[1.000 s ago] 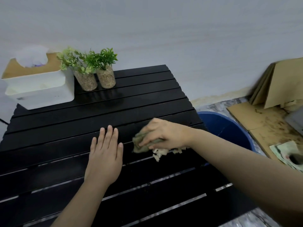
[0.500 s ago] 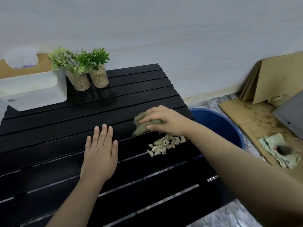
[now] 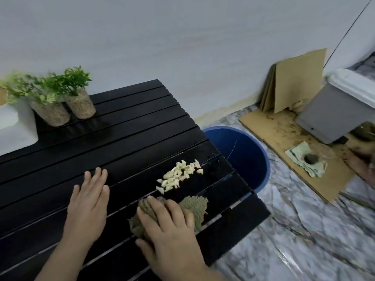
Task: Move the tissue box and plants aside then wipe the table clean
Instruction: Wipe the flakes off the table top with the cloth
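Right hand (image 3: pixel 172 236) presses curled fingers onto green cloth (image 3: pixel 194 205) on black slatted table (image 3: pixel 121 142), near pale crumb pile (image 3: pixel 178 178); left hand (image 3: pixel 87 201) flat, open, holding nothing. Two plants (image 3: pixel 60 98) and white tissue box (image 3: pixel 16 130) sit at far left edge, blue bucket (image 3: pixel 243 157) beside table. No legible writing.

Left hand (image 3: pixel 87 207) flat, right hand (image 3: pixel 172 232) pressing palm-down

Single head view, steeply down, close over table (image 3: pixel 125 126).
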{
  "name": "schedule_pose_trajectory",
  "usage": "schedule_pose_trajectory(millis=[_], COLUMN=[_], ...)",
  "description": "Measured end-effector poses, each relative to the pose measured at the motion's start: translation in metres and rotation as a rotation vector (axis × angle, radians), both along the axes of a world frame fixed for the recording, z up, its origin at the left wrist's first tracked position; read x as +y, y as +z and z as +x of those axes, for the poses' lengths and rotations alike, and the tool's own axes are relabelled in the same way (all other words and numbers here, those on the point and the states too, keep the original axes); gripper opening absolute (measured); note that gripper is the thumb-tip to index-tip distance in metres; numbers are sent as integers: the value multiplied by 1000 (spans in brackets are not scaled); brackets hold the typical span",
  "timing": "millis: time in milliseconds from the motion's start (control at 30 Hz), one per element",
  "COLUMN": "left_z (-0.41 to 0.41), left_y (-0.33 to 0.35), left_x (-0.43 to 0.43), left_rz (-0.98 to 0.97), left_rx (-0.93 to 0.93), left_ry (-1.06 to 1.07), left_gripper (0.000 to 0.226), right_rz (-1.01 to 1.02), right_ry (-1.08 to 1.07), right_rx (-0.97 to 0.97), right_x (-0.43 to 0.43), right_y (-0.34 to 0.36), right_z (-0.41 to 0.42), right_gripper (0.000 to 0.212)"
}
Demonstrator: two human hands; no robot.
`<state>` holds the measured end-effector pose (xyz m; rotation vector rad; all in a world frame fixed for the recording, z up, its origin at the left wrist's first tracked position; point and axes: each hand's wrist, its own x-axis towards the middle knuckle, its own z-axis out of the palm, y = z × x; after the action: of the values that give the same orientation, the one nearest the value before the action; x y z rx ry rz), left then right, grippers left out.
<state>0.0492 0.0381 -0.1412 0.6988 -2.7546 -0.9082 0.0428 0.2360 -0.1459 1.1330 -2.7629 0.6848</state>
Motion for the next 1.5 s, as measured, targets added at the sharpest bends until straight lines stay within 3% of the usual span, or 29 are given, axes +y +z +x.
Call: schedule_pose_trajectory(millis=[100, 233, 533, 733, 967, 1233, 1400, 1500], left_z=[-4, -5, -23, -81, -111, -110, -103, -92], left_y=[-5, -10, 2, 13, -6, -7, 5, 0], left_x=[3, 5, 18, 61, 72, 71, 53, 42], left_rz=[-120, -228, -123, 28, -230, -240, -62, -165], left_rx=[-94, -168, -243, -69, -171, -162, -87, -82], left_ry=[10, 28, 69, -6, -64, -83, -114, -52], left_gripper=[49, 56, 55, 51, 54, 53, 49, 47], right_rz=[84, 159, 123, -28, 29, 25, -83, -90], right_ry=[12, -144, -414, -383, -225, -363, -416, -318], right_rx=[127, 113, 123, 149, 167, 112, 73, 60], right_x=[-8, -17, 4, 28, 55, 67, 63, 40], right_y=[5, 3, 3, 9, -2, -5, 1, -1], right_z=[-15, -43, -113, -115, -60, -126, -106, -81], right_gripper=[42, 45, 39, 33, 36, 27, 31, 34])
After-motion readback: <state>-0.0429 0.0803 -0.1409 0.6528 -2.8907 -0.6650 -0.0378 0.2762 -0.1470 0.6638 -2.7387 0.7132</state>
